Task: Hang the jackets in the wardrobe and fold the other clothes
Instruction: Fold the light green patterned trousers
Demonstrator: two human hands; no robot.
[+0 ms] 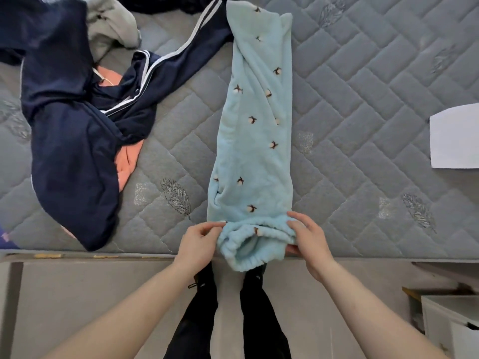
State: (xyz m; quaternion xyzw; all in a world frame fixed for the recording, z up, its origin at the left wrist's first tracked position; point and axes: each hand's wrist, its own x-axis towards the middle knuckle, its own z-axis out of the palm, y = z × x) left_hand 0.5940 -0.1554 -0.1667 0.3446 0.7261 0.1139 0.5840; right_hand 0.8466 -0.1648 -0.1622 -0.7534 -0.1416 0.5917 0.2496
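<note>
Blue fleece trousers (255,130), waistband pinched in both hands' fingers (217,227), far end cut off.

Bare quilted mattress (363,104) right of the light blue fleece trousers (255,130), open up to the white sheet of paper (455,137) at the edge. Narrower clear strip on the left, hemmed in by the navy striped jacket (77,141) heaped over orange cloth (128,161).

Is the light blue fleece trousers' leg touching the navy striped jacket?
Apart. The head view shows bare mattress between the light blue fleece trousers and the navy striped jacket.
</note>
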